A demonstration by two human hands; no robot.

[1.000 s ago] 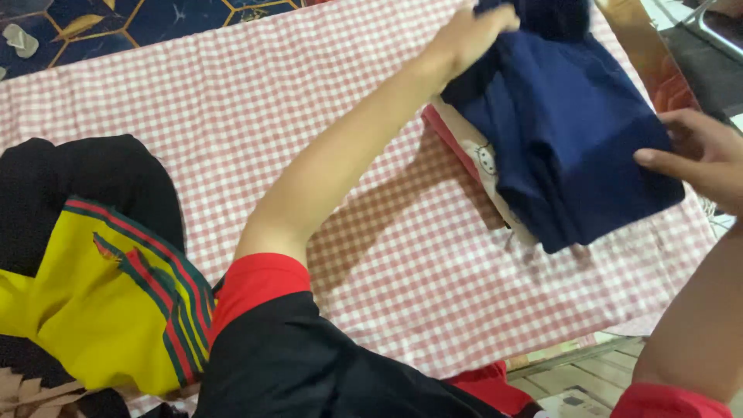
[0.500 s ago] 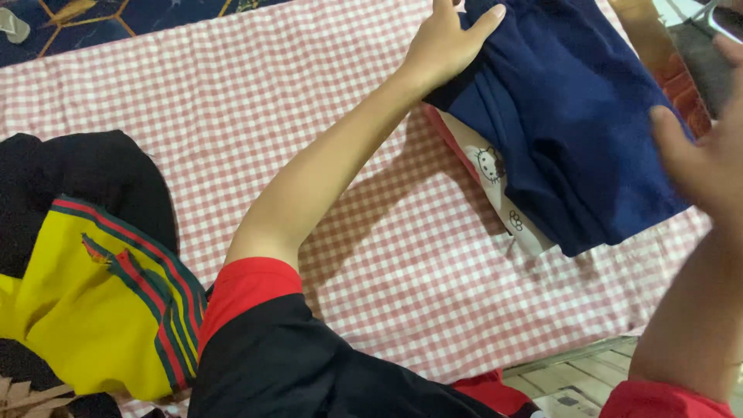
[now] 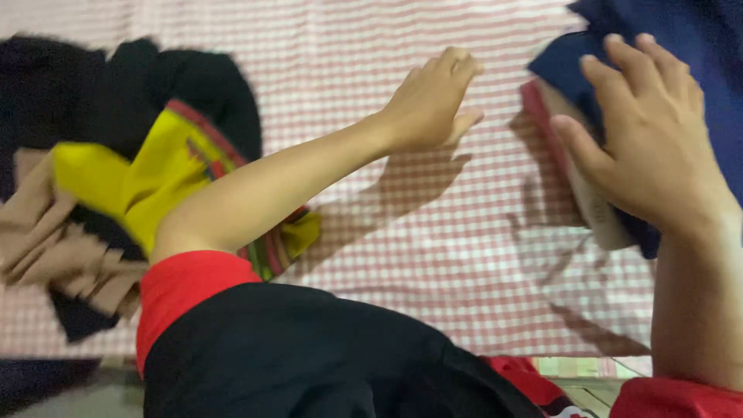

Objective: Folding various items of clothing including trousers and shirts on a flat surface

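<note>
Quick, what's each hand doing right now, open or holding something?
Left hand: open, holding nothing, above the checked cloth.
Right hand: open, fingers spread over the folded navy garment, not gripping.

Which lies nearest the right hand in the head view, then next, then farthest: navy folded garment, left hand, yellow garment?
1. Navy folded garment, under the right hand, far right.
2. Left hand, middle, above the checked cloth.
3. Yellow garment, far left.

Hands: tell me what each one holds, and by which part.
Nothing is gripped. The right hand lies open on the near edge of the navy stack; the left hand hangs open above the checked cloth.
</note>
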